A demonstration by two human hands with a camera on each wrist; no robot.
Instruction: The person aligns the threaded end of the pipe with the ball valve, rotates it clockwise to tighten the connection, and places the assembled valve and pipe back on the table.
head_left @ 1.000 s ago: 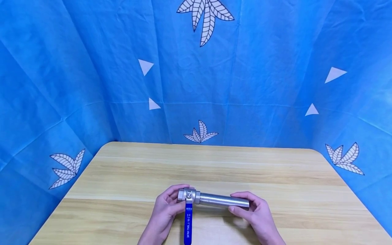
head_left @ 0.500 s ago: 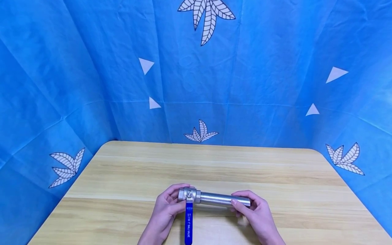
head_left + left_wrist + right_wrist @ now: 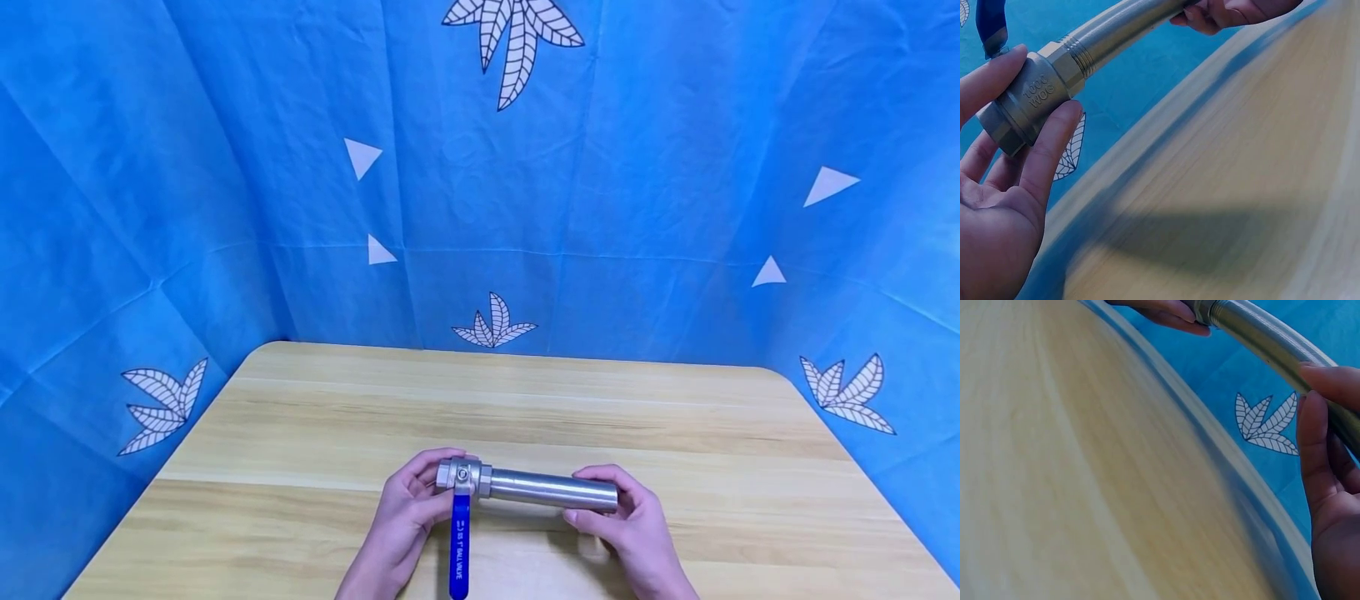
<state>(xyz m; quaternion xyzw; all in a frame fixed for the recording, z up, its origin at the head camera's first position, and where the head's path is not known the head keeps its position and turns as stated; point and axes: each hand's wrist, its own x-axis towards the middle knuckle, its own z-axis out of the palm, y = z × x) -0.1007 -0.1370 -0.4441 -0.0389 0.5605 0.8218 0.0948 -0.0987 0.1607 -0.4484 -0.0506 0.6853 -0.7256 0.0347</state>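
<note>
My left hand [image 3: 397, 517] grips the body of a metal ball valve [image 3: 466, 477], thumb in front and fingers behind it. Raised letters "1000 WOG" show on the valve body in the left wrist view. Its blue lever handle [image 3: 460, 546], printed "1\" BALL VALVE", points toward me. A steel pipe [image 3: 532, 487] runs rightward from the valve, and several threads [image 3: 1077, 55] are exposed where it enters the hex end. The far end of the pipe sits between the thumb and fingers of my right hand [image 3: 637, 525]. Valve and pipe are held above the table, nearly level.
A light wood table [image 3: 337, 417] with rounded back corners spreads below the hands. Blue cloth [image 3: 480, 183] printed with white leaves and triangles hangs around its back and both sides. Shadows of the hands fall on the wood.
The right thumb has moved from on top of the pipe down to its near lower edge, after rising over it earlier. The left hand keeps the valve in place. The head view has shifted slightly.
</note>
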